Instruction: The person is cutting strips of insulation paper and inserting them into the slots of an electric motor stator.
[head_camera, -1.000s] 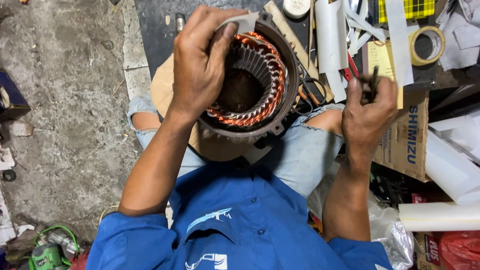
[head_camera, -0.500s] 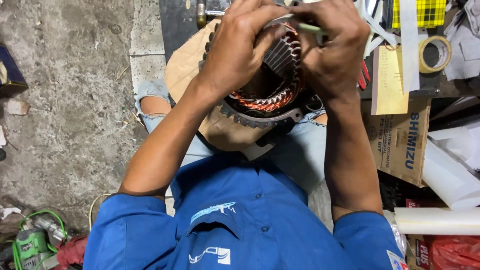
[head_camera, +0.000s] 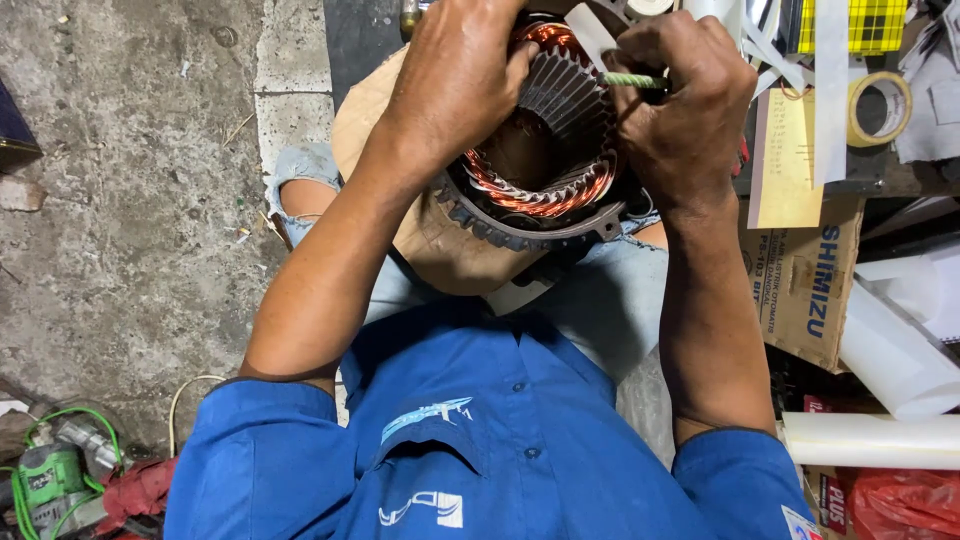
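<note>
Both forearms are extending from the blue short sleeves at 6 o'clock toward 12 o'clock, converging as they rise. The left hand (head_camera: 455, 85) is lying knuckles-up at 11 o'clock, fingers curling downward and away from the camera. The right hand (head_camera: 685, 110) is sitting at 1 o'clock, fingers folding into a tight pinch, thumb pressing toward the left hand. Both wrists are flexing slightly inward.

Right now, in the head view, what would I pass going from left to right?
Green tool → concrete floor → left hand → stator → right hand → tape roll
</note>
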